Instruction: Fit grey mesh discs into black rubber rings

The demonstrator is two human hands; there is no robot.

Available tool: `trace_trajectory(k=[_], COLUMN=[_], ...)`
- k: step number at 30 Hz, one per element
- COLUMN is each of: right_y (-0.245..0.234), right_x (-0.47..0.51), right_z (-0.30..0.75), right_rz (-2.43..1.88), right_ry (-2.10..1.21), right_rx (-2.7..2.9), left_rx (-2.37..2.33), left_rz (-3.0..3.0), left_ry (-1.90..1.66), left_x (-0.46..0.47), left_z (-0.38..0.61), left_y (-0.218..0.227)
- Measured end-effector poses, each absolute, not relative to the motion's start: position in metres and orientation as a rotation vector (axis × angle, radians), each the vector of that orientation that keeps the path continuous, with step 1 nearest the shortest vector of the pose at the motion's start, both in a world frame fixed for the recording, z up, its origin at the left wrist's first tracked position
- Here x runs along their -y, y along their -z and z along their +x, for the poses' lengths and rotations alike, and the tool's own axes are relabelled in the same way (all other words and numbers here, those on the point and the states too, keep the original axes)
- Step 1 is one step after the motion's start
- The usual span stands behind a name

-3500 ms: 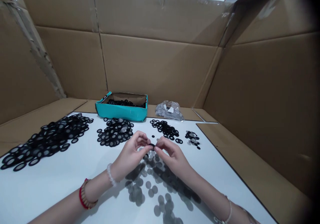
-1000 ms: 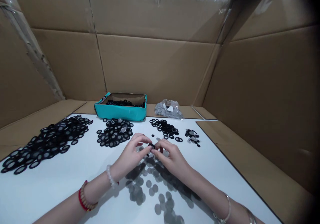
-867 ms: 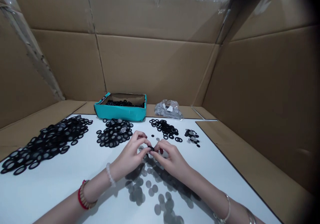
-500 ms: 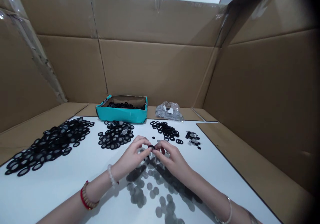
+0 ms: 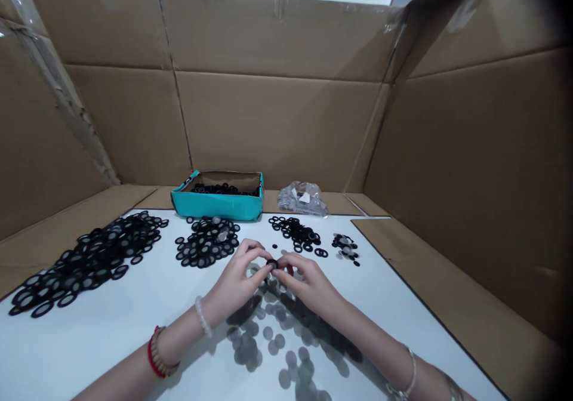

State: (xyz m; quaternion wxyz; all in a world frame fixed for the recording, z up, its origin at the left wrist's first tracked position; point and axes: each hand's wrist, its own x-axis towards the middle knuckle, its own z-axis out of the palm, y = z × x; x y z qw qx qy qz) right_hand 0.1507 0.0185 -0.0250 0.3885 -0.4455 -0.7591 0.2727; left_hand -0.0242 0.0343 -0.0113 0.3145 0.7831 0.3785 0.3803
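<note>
My left hand [image 5: 237,278] and my right hand [image 5: 307,283] meet above the white table [image 5: 111,323], fingertips pinched together on one small black ring [image 5: 271,264]. Both hands are closed on it. Under and in front of them lies a scatter of grey mesh discs [image 5: 273,335]. A beaded bracelet and a red band sit on my left wrist, a thin bangle on the right.
A large heap of black rings [image 5: 85,261] lies at the left, a smaller heap [image 5: 206,243] in the middle, and two small ones [image 5: 298,234] [image 5: 345,247] to the right. A teal box [image 5: 219,195] holding rings and a clear bag [image 5: 303,198] stand at the back. Cardboard walls [image 5: 286,114] surround the table.
Both hands have stayed pinched on the black ring at the same spot, with small finger shifts. The view tilted slightly.
</note>
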Motion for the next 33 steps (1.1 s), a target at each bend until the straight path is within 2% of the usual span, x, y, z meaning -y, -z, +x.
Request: trace_trajectory(k=[10, 17, 26, 33], right_y=[0.022, 0.026, 0.018, 0.022], right_x=[-0.009, -0.015, -0.014, -0.02], right_z=[0.143, 0.147, 0.149, 0.151], right_rz=[-1.156, -1.144, -1.067, -1.084], right_ry=[-0.509, -0.656, -0.617, -0.855], right_rx=[1.916, 1.894, 2.0, 1.784], left_rx=[-1.097, -0.975, -1.014, -1.025], left_rz=[1.97, 1.868, 1.724, 1.798], left_ry=[-1.06, -0.98, -0.802, -0.887], left_x=[-0.037, -0.038, -0.034, -0.036], left_z=[-0.021, -0.026, -0.023, -0.025], left_y=[0.014, 0.01, -0.002, -0.002])
